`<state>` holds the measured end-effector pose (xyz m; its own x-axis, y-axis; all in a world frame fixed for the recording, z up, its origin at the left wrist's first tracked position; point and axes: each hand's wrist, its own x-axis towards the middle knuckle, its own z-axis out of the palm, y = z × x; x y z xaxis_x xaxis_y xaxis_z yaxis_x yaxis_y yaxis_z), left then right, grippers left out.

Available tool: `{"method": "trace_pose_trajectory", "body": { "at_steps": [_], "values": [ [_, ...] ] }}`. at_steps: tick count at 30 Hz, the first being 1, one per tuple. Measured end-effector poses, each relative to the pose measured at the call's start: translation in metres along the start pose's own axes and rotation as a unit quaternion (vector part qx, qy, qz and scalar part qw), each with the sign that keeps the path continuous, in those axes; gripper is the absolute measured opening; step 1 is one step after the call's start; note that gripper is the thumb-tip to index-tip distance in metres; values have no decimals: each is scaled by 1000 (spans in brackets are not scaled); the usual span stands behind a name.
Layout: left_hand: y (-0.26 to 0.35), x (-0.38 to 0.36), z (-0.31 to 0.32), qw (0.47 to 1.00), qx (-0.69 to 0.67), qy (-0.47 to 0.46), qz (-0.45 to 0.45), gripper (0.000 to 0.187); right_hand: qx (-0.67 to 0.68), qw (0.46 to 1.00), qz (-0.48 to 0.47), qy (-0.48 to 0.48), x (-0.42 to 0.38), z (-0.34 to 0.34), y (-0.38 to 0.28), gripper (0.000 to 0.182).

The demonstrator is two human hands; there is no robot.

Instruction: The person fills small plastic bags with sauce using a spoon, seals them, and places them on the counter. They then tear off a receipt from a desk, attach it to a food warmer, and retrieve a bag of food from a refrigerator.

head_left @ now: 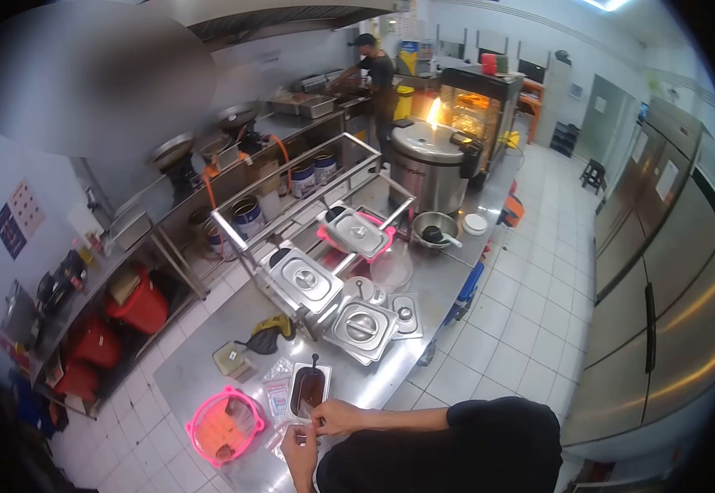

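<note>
My left hand and my right hand are close together over the steel table's near end, both with fingers pinched on a clear plastic bag. Just beyond them stands a steel container of dark brown sauce with a black-handled ladle in it. Left of it lie some printed clear plastic bags. A pink-rimmed basket with orange contents sits to the left of my hands. What the bag holds, if anything, is too small to tell.
Lidded steel containers and a steel rack stand farther along the table. Behind them are a metal bowl and a large steel pot. A co-worker stands at the back counter. Steel refrigerators line the right.
</note>
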<state>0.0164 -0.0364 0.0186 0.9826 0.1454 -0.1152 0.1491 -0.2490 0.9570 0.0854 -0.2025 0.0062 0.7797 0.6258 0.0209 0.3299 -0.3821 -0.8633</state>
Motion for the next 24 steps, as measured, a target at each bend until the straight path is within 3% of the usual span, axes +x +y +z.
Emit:
{"method": "trace_pose_trajectory", "body": {
  "at_steps": [5, 8, 11, 13, 20, 24],
  "values": [
    [-18, -3, -4, 998, -30, 5, -61, 23, -8, 1000, -15, -22, 5, 2, -3, 23],
    [-5, -2, -12, 991, -65, 20, -113, 22, 8, 995, -16, -96, 10, -9, -18, 26],
    [-3, -6, -20, 993, -53, 15, -107, 21, 12, 992, -15, -123, 15, -1, -14, 25],
    [-21, -4, -23, 999, -3, 15, -39, 20, -5, 993, 7, -120, 18, 4, -11, 24],
    [-34, -4, -30, 996, -44, 32, -64, 19, -21, 996, -56, -70, 29, 16, -9, 21],
    [-33, 3, -39, 1000, -18, 12, -15, 15, -15, 995, -61, -80, 33, 11, -11, 21]
  ]
}}
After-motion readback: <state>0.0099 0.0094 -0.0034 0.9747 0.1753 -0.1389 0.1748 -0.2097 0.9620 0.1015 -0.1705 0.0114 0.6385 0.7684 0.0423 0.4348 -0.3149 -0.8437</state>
